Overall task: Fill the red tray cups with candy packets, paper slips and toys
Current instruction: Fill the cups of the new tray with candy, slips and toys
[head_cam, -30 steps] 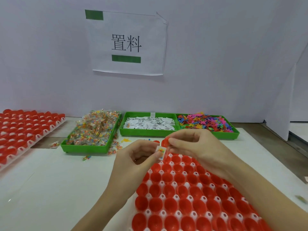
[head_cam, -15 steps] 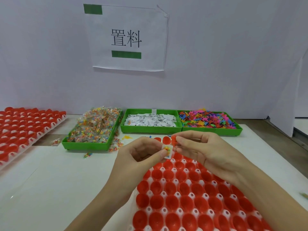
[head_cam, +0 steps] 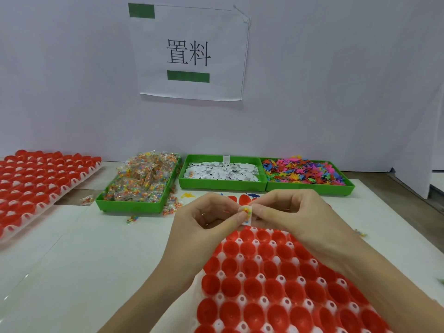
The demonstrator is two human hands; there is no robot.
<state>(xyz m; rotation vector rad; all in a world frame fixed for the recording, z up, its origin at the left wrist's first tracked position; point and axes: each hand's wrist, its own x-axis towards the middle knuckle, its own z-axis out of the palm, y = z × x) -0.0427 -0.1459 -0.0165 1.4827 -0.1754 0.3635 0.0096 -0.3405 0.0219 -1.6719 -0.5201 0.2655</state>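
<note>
Risk of dropping: small clear candy packet with paper slip [head_cam: 247, 213] pinched between left hand [head_cam: 206, 219] and right hand [head_cam: 288, 212] grips, above red plastic cup tray [head_cam: 276, 284]; could slip, missing cups below.

Single head cam, looking forward and down from close above the near red tray [head_cam: 276, 284], green bins [head_cam: 223, 183] and the wall sign [head_cam: 189, 54] far ahead.

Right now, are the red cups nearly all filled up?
No. The cups in the near red tray that show look empty. Both the left hand and right hand pinch one candy packet above it. Slips and toys wait in green bins.
</note>
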